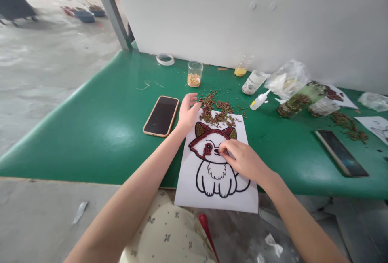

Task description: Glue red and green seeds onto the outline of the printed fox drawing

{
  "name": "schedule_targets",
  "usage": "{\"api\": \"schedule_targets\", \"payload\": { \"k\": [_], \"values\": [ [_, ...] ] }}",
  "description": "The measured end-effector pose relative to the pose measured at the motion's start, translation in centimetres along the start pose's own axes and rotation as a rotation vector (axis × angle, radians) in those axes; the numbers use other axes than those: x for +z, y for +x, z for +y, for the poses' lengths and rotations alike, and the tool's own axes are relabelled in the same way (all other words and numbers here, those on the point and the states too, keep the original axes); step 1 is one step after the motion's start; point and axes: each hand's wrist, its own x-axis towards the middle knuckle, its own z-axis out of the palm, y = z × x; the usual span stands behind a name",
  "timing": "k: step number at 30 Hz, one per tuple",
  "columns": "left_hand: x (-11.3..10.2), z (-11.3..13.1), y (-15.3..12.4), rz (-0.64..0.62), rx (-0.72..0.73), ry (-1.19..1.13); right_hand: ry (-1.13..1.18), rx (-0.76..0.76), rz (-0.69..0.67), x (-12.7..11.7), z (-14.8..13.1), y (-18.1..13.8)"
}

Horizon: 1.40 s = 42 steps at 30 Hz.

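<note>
A white sheet with a black-outlined cartoon animal (212,196) lies in front of me, its lower edge sticking out past the table edge. Red and green beans or seeds fill the ears, head border and one eye patch. My right hand (242,158) is pinched over the face, by the nose; anything between its fingertips is too small to make out. Beside the sheet's upper left corner, my left hand (188,112) has its fingers apart, near a loose pile of mixed red and green beans (222,111). The pile spreads over the sheet's top and the table.
The green table (103,133) holds a phone (161,116) left of the sheet and another phone (341,153) at right. Behind stand a cup of corn kernels (194,77), a white glue bottle (260,100), a bottle of green beans (300,100) and plastic bags (286,80).
</note>
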Motion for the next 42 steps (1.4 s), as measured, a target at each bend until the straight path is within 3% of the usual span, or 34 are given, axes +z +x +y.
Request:
{"api": "schedule_targets", "payload": {
  "k": [15,23,34,42],
  "values": [
    [0.1,0.3,-0.1,0.006,-0.018,-0.026,-0.07,-0.123,0.04,0.2,-0.4,1.1],
    [0.1,0.3,-0.1,0.002,-0.003,-0.012,-0.073,-0.068,0.041,-0.1,-0.4,0.7],
    [0.2,0.5,-0.1,0.004,-0.018,-0.015,-0.071,-0.11,0.049,0.5,-0.5,0.8],
    [0.2,0.4,-0.2,0.0,-0.013,-0.016,-0.095,-0.031,0.053,0.9,-0.9,1.4]
  ]
}}
